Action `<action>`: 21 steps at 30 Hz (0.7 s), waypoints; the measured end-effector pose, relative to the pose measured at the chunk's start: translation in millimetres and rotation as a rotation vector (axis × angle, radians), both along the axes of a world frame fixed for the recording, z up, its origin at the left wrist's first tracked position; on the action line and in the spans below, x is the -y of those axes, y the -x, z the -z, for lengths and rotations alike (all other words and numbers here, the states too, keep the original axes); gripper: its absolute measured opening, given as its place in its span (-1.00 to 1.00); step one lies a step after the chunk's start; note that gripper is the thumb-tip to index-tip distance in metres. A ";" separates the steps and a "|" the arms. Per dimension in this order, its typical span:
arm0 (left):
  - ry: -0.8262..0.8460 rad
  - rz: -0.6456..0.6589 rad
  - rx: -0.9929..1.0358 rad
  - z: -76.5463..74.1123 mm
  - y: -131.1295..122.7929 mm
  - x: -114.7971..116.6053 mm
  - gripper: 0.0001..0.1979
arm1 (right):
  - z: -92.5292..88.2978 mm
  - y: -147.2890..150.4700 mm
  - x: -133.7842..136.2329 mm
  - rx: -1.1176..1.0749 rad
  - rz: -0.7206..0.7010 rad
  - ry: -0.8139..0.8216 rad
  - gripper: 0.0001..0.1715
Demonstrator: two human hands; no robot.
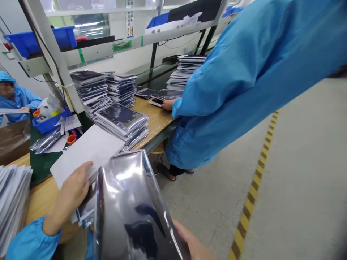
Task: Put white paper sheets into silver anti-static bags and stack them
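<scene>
A glossy, dark, flat packet in clear film (127,202) fills the lower middle, tilted up close to the camera. My right hand (189,240) grips its right edge, with part of the fingers hidden behind it. My left hand (72,189) rests on the near edge of a white sheet (89,148), index finger and thumb apart. Under that sheet and beside the hand, more film-wrapped packets (88,206) show in part. Just beyond lies a stack of silvery dark packets (121,119) on the wooden table (146,108).
Taller packet stacks (88,88) stand behind, and another (187,68) farther right. A co-worker in a blue coat (222,97) leans over the table from the right. A blue tray (50,124) with small items sits left. White-edged packets (13,202) are piled at lower left.
</scene>
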State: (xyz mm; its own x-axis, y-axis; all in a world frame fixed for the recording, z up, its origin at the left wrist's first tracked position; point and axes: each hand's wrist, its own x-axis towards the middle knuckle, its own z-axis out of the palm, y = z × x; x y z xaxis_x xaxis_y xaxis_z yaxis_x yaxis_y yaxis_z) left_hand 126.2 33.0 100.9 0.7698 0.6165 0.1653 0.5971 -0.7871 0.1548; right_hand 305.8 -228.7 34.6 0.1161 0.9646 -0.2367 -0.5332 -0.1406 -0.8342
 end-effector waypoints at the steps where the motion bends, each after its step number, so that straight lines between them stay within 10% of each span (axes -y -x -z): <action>1: -0.054 0.010 0.009 4.7 7.5 3.4 -0.49 | -0.5 0.7 -8.5 -0.041 0.024 -0.026 -0.15; 11: -0.105 -0.462 0.167 30.8 71.3 45.0 -0.71 | 4.4 25.5 -58.2 -0.071 0.219 -0.071 -0.29; 21: 0.152 -0.493 0.713 42.4 62.0 77.5 -0.78 | 9.5 50.0 -70.7 -0.074 0.269 -0.064 -0.28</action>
State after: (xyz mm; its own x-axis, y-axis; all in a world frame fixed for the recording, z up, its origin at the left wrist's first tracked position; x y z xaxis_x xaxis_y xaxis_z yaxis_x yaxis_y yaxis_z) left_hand 64.2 -44.4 58.4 0.1547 0.9059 0.3942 0.5845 -0.4056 0.7028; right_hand 255.7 -158.1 25.1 0.3547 0.9148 -0.1933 -0.6038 0.0663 -0.7944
